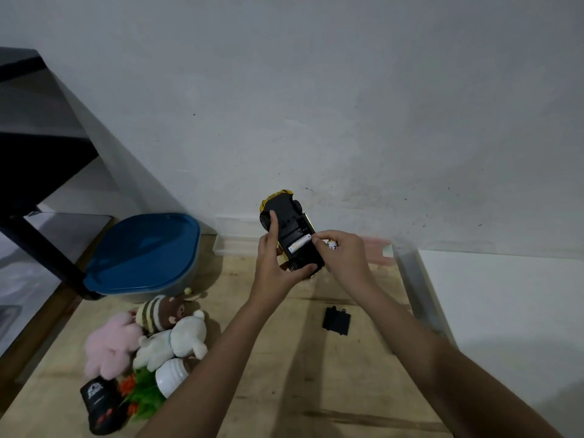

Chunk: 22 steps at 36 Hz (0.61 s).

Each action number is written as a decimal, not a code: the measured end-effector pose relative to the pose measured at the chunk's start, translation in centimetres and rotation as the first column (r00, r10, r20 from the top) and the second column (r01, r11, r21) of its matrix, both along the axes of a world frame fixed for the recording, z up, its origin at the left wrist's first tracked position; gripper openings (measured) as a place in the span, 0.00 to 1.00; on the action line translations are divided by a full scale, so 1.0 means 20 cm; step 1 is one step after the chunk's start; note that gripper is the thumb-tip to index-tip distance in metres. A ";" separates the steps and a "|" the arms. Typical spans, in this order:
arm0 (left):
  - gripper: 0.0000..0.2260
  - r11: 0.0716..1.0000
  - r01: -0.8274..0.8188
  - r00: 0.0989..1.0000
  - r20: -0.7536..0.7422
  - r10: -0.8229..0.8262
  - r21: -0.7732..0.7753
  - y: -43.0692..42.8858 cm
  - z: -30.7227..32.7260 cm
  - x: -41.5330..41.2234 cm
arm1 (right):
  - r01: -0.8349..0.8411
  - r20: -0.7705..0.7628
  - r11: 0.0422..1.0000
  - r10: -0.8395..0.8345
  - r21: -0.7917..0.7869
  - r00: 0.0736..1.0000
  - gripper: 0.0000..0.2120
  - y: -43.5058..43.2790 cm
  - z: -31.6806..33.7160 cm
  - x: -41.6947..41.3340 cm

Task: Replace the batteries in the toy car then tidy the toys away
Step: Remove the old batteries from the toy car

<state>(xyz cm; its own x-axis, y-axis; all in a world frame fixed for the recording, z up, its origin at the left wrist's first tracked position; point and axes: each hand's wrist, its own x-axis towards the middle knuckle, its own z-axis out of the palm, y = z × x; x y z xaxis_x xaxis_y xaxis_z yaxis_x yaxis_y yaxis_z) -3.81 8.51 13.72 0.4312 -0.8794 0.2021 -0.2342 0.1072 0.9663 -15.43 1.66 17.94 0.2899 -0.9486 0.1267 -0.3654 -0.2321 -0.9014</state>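
Head view, looking down over a pale wooden table [284, 390] set against a grey-white wall [347, 105]. Toy car [289, 230] held upside down above the far middle of the table — black underside up, yellow body showing along its edges, battery bay uncovered. Left hand [273, 267] has a closed grip on the car: thumb under its near end, forefinger stretched up along its left side by a wheel. One white battery [299, 244] lies in the bay, slanted. Right hand [343, 252] is at the car's right side, fingertips touching the end of that battery; a second battery [332, 245] is tucked in the curled fingers of the same hand, only its end showing. Black battery cover [337, 320] lies flat on the table, nearer than the car and well apart from it, between the two forearms. Left near corner of the table: a heap of toys touching one another — pink plush [109, 346], white plush bear [177, 339], brown striped plush [159, 312], a white ribbed piece [172, 376], green and orange plastic foliage [143, 395], and a black remote controller [101, 406] nearest. Far left, a grey tub with a blue lid [145, 252]. Clear plastic box [420, 279] along the table's right edge; black shelf frame [41, 191] at the far left.
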 end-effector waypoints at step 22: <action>0.51 0.999 0.016 0.993 0.120 -0.010 -0.050 0.01 0.00 -0.04 | 0.108 0.027 0.992 -0.106 -0.058 0.994 0.07 0.03 -0.05 0.00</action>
<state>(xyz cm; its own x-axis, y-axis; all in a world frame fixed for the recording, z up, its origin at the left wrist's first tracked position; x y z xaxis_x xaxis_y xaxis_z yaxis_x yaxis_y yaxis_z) -4.55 8.63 13.67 0.3897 -0.8721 0.2960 -0.3463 0.1590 0.9245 -15.40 2.30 16.86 0.1834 -0.9647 0.1892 -0.3699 -0.2460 -0.8959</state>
